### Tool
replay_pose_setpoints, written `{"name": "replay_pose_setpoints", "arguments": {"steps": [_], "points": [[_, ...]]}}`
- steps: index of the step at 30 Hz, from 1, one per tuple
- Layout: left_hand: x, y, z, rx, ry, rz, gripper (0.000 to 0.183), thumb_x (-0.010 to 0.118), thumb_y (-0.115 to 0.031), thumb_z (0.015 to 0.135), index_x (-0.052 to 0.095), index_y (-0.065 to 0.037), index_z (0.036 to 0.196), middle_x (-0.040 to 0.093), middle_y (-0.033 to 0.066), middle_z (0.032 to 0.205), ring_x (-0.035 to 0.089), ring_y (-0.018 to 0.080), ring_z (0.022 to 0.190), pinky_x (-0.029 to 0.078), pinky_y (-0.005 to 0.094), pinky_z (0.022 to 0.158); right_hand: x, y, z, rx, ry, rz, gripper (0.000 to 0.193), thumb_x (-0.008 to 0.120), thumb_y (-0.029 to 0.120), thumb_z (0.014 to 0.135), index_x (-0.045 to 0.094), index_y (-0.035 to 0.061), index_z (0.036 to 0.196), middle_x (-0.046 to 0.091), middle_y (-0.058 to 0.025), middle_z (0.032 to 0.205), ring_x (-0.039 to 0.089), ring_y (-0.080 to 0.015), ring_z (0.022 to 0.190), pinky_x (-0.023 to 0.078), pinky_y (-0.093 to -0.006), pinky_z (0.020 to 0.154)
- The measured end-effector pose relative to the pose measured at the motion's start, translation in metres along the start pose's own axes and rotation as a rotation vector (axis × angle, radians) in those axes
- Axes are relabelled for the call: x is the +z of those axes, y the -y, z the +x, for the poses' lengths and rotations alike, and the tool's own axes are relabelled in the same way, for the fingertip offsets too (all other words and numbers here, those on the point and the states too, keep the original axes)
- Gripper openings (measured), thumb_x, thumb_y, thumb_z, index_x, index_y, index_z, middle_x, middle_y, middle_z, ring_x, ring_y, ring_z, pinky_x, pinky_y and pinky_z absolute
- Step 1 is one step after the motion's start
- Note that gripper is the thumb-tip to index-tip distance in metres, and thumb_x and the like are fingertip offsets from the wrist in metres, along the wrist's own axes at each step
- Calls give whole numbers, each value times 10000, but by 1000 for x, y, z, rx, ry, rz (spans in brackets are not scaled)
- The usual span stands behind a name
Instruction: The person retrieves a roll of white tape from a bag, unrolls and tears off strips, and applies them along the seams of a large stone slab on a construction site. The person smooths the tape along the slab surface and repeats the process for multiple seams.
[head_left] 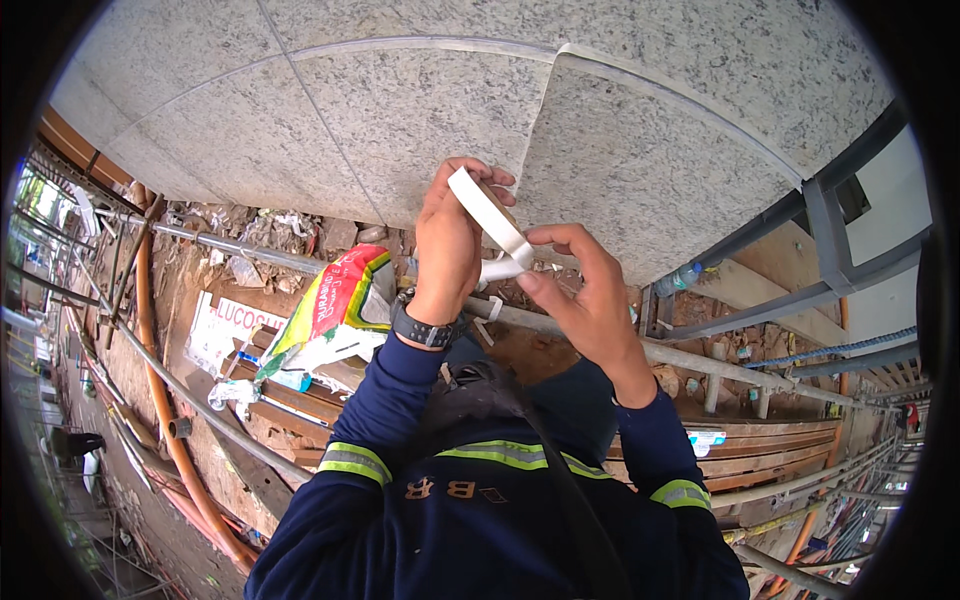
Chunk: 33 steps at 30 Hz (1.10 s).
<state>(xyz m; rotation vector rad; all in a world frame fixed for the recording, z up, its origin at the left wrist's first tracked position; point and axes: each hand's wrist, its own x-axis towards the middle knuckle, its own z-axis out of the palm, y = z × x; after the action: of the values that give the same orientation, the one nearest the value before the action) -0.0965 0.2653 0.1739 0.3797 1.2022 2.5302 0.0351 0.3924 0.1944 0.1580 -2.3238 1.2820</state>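
Note:
A roll of white masking tape [487, 215] is held up in front of the stone-clad wall [430, 120]. My left hand [449, 235] is wrapped round the roll's left side, its fingers partly hidden behind it. At the roll's lower right end, the thumb and index finger of my right hand [590, 305] close on the tape from either side. A white strip of tape [503, 268] hangs near that end; where it leads is partly hidden by my left hand. A grey strip joint crosses the wall panels above.
Metal scaffold pipes [790, 383] run across below the wall. A red, yellow and white sack [340, 300] lies at left beside wooden planks. Rubble [290, 232] lines the wall's foot. A plastic bottle [680, 278] rests by the grey steel frame [828, 240] at right.

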Motion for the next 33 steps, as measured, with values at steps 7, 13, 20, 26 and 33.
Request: {"name": "replay_pose_setpoints", "arguments": {"steps": [7, 13, 20, 26, 33], "points": [[-11, 7, -7, -88, 56, 126, 285, 453, -144, 1067, 552, -49, 1317, 668, 183, 1175, 664, 243, 978, 554, 341, 867, 18, -11, 1, 101, -115, 208, 247, 774, 78, 903, 629, 22, 1095, 714, -69, 939, 697, -171, 889, 534, -321, 816], [-35, 14, -17, 133, 93, 688, 608, 572, 1, 996, 350, -55, 1560, 500, 169, 1467, 598, 175, 1146, 533, 311, 953, 18, -23, -5, 220, -172, 439, 142, 727, 50, 953, 607, 21, 1026, 674, -14, 884, 637, -83, 834, 511, -253, 759], [-34, -21, -47, 297, 98, 700, 284, 565, -120, 1023, 648, 17, 1257, 693, 130, 1140, 625, 172, 1094, 506, 292, 879, 20, -25, -6, 288, -174, 496, 122, 718, 57, 962, 607, 27, 1001, 667, -5, 883, 624, -62, 811, 506, -235, 722], [-7, -7, -46, 188, 307, 596, 367, 482, -234, 1094, 691, 45, 1207, 738, 142, 1129, 692, 229, 1013, 505, 365, 963, 22, -6, -5, 210, -80, 349, 134, 736, 64, 946, 615, 22, 985, 693, -24, 909, 657, -90, 822, 517, -260, 712], [-2, -10, -39, -42, 225, 317, 467, 440, -305, 1106, 680, 92, 1159, 741, 186, 1082, 708, 239, 1025, 514, 362, 987, 10, 2, -14, 232, -57, 291, 138, 736, 64, 939, 611, 17, 971, 692, -43, 874, 654, -115, 829, 520, -287, 748]]}}
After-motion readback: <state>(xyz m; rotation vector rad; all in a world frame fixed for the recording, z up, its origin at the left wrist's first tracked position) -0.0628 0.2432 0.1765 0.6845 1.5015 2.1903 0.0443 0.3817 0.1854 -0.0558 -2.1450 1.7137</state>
